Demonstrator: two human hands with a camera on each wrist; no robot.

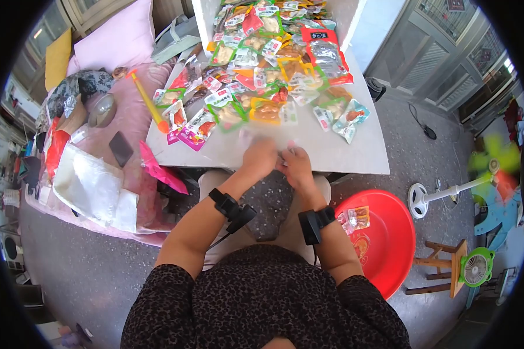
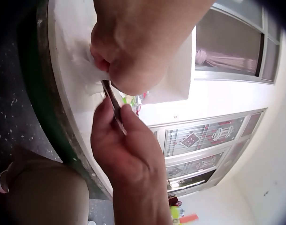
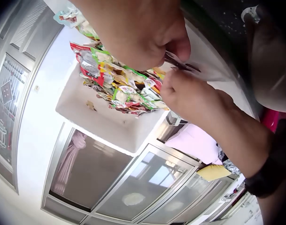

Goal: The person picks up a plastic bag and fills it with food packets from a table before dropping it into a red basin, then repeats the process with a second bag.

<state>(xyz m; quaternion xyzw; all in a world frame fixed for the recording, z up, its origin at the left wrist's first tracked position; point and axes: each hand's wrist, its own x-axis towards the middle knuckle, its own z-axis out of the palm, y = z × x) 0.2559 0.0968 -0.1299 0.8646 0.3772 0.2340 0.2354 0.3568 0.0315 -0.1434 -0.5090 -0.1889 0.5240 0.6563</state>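
Close together over the front of the white table (image 1: 215,152), both hands hold a small plastic packet (image 2: 116,108). It has a dark, shiny strip and clear film. My right hand (image 1: 298,167) pinches its edge between thumb and curled fingers, clearest in the left wrist view. The left hand (image 1: 261,156), blurred in the head view, grips the packet right beside the right fingertips. Whitish film (image 2: 77,51) spreads past the left fingers. Much of the packet is hidden by the hands. A green-edged snack packet (image 1: 226,110) and a yellow one (image 1: 269,110) lie just beyond.
A white foam box (image 3: 129,133) full of snack packets spills onto the table. An orange-yellow stick (image 1: 148,100) lies at the table's left side. On the floor at right stands a red basin (image 1: 390,244) with packets inside. A pink-covered seat (image 1: 140,110) is at left.
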